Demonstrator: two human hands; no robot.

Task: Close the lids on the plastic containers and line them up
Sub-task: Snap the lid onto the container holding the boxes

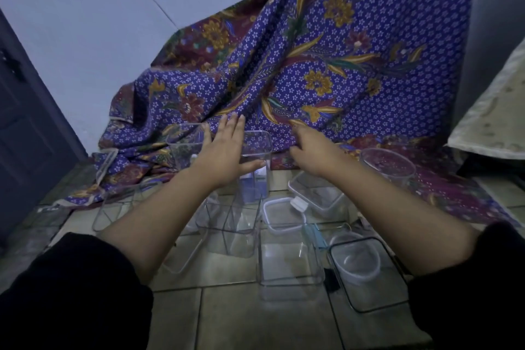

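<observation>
Clear tall container (257, 142), seemingly empty, at straight left fingers (233, 123); right fingers (299, 130) unclear.

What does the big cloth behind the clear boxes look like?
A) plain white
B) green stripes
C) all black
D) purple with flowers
D: the cloth draped behind the box is purple, with small white flowers and bigger gold ones.
</observation>
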